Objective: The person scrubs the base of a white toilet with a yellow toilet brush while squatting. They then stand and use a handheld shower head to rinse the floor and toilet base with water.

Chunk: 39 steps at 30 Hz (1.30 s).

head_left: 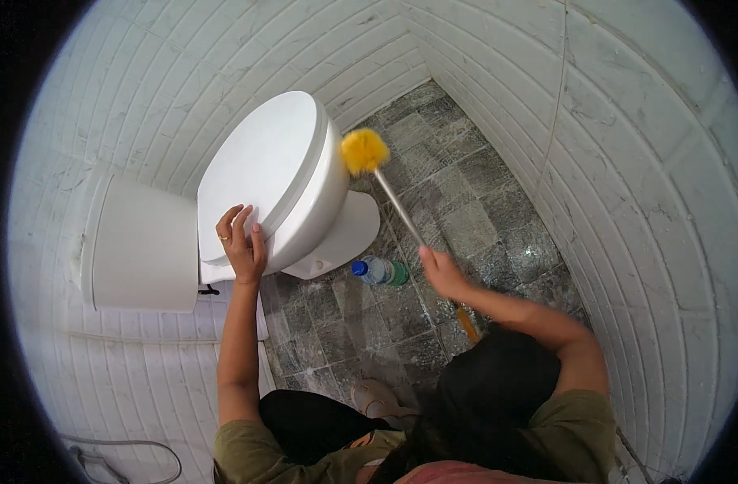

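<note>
My right hand [444, 272] is wrapped round the metal handle of a toilet brush [398, 206]. Its fluffy yellow head [365, 151] is raised against or very near the outer side of the white toilet bowl [330, 189]; I cannot tell whether they touch. An orange-yellow grip end [466, 323] sticks out behind that hand. On the near edge of the closed white toilet lid [260, 153], my left hand [242, 246] rests with its fingers apart, holding nothing. A clear bottle [379, 272] with a blue cap and green liquid stands on the floor beside the toilet base.
The white cistern [143, 246] is at the left, with a small black fitting [210, 290] below it. White tiled walls [627, 161] close in on both sides. Grey floor tiles [466, 218] look wet. A hose [175, 458] hangs at the lower left.
</note>
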Motion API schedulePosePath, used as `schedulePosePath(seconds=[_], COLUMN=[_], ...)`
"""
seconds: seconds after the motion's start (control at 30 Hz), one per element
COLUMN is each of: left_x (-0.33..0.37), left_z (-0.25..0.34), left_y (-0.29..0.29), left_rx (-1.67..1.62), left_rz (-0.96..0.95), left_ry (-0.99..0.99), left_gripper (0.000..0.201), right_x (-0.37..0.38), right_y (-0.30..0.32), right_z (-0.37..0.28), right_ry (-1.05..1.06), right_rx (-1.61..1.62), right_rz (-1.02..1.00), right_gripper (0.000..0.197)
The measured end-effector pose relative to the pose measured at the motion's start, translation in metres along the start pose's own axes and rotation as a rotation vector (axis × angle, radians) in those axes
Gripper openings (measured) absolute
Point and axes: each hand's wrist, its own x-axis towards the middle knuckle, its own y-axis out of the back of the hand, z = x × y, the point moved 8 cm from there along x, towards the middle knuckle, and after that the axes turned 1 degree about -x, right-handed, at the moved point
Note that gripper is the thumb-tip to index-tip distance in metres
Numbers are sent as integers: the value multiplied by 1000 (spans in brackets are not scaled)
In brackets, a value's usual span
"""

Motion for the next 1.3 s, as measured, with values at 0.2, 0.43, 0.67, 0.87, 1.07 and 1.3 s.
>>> schedulePosePath(seconds=[0.2, 0.43, 0.67, 0.87, 1.07, 1.3], left_x=[-3, -8, -7, -10, -6, -11], left_z=[3, -1, 1, -4, 0, -1], left_y=[-2, 5, 1, 5, 1, 7], left_rx=[8, 3, 32, 11, -8, -8], left_rz=[36, 73, 100, 109, 133, 144], left_ry=[-32, -10, -35, -15, -28, -1], left_gripper=[26, 25, 23, 22, 22, 21], right_x=[-7, -14, -30, -18, -9, 0], right_y=[-10, -7, -23, -31, -15, -2], right_z=[-23, -30, -15, -59, -38, -63], right_ry=[226, 237, 258, 299, 284, 316], right_rx=[-27, -118, -74, -403, -237, -385], right_rz=[105, 44, 32, -196, 10, 24], right_gripper=[48, 43, 40, 38, 40, 42])
